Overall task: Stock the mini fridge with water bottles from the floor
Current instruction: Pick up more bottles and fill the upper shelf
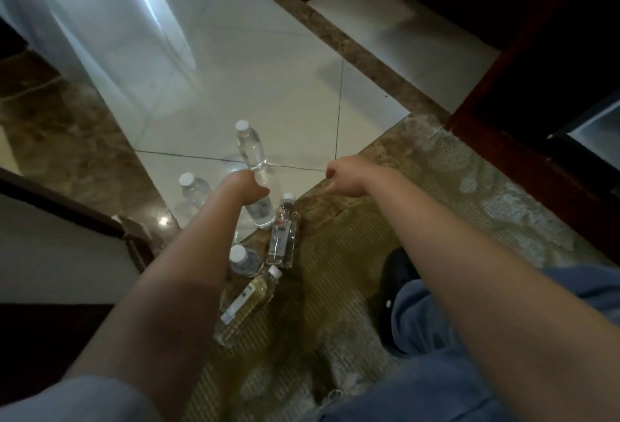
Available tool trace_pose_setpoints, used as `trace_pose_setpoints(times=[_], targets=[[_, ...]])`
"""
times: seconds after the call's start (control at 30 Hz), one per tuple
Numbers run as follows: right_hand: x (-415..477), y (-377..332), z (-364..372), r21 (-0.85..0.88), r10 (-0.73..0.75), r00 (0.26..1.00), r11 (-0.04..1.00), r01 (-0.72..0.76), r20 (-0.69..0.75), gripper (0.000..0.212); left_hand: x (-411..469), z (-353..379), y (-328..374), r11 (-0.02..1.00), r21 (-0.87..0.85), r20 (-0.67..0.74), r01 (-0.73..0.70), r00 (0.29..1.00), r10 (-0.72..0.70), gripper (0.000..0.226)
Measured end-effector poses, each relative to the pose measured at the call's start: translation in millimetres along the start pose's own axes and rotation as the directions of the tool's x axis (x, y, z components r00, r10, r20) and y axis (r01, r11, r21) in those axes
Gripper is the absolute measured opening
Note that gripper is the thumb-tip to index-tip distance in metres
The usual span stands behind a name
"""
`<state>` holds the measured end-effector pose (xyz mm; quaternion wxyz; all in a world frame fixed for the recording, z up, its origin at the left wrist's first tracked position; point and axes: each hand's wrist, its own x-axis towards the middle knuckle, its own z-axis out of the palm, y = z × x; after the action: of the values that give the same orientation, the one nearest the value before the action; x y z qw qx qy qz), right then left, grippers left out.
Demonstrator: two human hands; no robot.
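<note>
My left hand (246,188) is closed round the middle of a tall clear water bottle (250,146) with a white cap, over the white floor tiles. Around it are more bottles: one upright to the left (194,188), a small red-labelled one (283,233) on the carpet edge, one seen from above by its white cap (243,258), and a yellowish one lying on the carpet (246,302). My right hand (342,176) hovers to the right of the held bottle, fingers loosely curled downward, holding nothing. At the far right a pale opening in the dark cabinet (595,127) may be the mini fridge.
A white curtain (100,28) hangs at the upper left. A brown marble strip (362,52) crosses the tiles. Dark wooden cabinetry (523,139) lines the right. My blue-trousered leg (453,337) and black shoe (399,274) rest on the patterned carpet (469,186).
</note>
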<state>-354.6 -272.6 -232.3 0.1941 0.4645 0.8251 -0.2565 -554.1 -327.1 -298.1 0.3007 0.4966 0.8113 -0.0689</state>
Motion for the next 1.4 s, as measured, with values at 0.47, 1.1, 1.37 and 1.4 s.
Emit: trace_pose_setpoints(times=[0.47, 1.1, 1.37, 1.4], targets=[[-6, 30, 30, 0.127, 0.076, 0.996, 0.989, -0.080, 0.036, 0.034, 18, 48, -9, 0.979, -0.180, -0.151, 0.092, 0.981, -0.120, 0.033], [-36, 36, 17, 0.365, 0.148, 0.985, 0.925, -0.105, -0.092, 0.054, -18, -44, 51, 0.879, -0.339, -0.336, -0.336, 0.916, 0.220, 0.036], [-42, 60, 21, 0.680, 0.232, 0.961, 0.730, -0.069, -0.151, 0.107, -30, -51, 122, 0.724, -0.457, -0.242, -0.516, 0.856, 0.458, 0.035], [-43, 62, 22, 0.709, 0.227, 0.963, 0.703, -0.058, -0.146, 0.108, -31, -49, 127, 0.689, -0.513, -0.214, -0.511, 0.854, 0.475, 0.034]])
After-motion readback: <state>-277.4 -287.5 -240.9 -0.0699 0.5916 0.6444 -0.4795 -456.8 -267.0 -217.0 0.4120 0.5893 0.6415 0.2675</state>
